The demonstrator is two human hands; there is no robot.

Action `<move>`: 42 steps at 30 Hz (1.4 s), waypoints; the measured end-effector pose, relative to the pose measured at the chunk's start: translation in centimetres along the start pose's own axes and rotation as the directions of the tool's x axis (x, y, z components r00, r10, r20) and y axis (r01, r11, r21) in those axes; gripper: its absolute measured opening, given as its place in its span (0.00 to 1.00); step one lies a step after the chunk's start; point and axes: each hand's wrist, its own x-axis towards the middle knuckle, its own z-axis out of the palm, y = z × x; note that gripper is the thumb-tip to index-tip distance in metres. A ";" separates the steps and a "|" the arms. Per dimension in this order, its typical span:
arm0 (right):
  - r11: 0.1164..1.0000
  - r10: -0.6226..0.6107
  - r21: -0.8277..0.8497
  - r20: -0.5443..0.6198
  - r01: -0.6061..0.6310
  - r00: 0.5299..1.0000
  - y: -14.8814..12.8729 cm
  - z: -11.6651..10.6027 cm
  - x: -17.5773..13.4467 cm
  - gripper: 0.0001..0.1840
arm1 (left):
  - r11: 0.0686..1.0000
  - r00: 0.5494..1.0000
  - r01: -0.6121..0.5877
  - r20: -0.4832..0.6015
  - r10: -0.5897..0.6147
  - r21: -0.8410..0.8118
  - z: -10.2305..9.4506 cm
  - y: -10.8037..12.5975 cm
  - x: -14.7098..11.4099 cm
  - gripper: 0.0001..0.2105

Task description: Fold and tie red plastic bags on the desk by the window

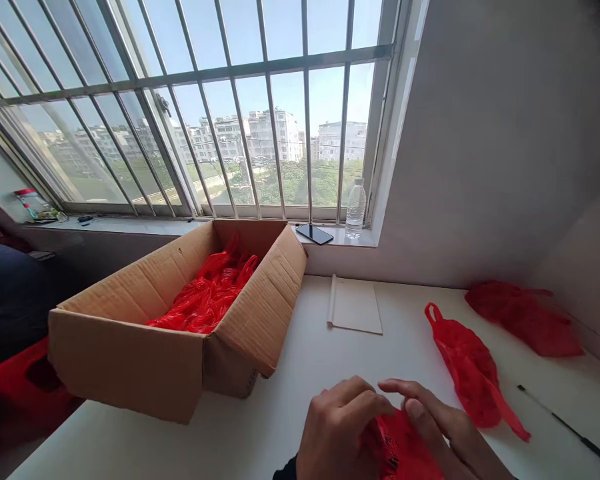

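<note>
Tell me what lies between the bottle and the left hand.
In the head view, a flat, pale board lies on the table between the bottle and the left hand; bare table shows between board and hand.

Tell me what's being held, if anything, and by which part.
The left hand is at the left side of a printed red bag, the right hand at its right; whether either grips it cannot be told.
</note>
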 end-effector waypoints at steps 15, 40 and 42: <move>0.992 0.126 0.004 0.160 -0.128 0.979 4.9 -1.3 -1.2 0.13 | 0.816 0.953 -0.302 0.155 0.259 0.493 -1.1 -3.3 -3.2 0.25; 0.833 -0.068 -0.542 0.108 0.116 0.992 11.7 6.5 -6.8 0.30 | 0.773 0.859 -0.249 0.501 -0.102 0.584 4.4 -8.6 -5.1 0.34; 0.815 -0.062 -0.567 0.117 0.118 0.991 12.0 6.7 -6.9 0.30 | 0.757 0.863 -0.249 0.494 -0.111 0.604 4.7 -8.8 -5.4 0.34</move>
